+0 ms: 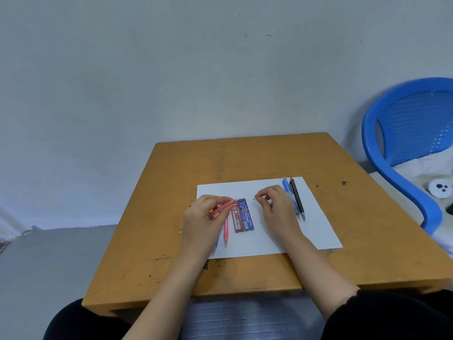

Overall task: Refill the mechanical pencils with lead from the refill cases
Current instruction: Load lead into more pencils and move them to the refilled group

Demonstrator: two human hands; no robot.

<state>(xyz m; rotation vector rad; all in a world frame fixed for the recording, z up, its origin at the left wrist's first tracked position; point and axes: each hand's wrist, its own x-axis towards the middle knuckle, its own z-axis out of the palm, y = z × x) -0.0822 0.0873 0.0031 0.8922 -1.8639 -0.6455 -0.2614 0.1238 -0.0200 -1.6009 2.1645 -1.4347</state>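
Observation:
My left hand grips a pink mechanical pencil, held across the left part of a white paper sheet. Another pink pencil lies on the sheet below that hand, and a blue pencil shows partly under my wrist. My right hand pinches a small pale piece, too small to identify, between thumb and fingers. Between my hands lie a red lead refill case and a blue lead refill case, side by side. To the right lie a blue pencil and a black pencil.
The sheet lies on a small orange-brown wooden table against a grey wall. A blue plastic chair stands to the right, with a white round object on it. My dark-clothed knees are under the near table edge.

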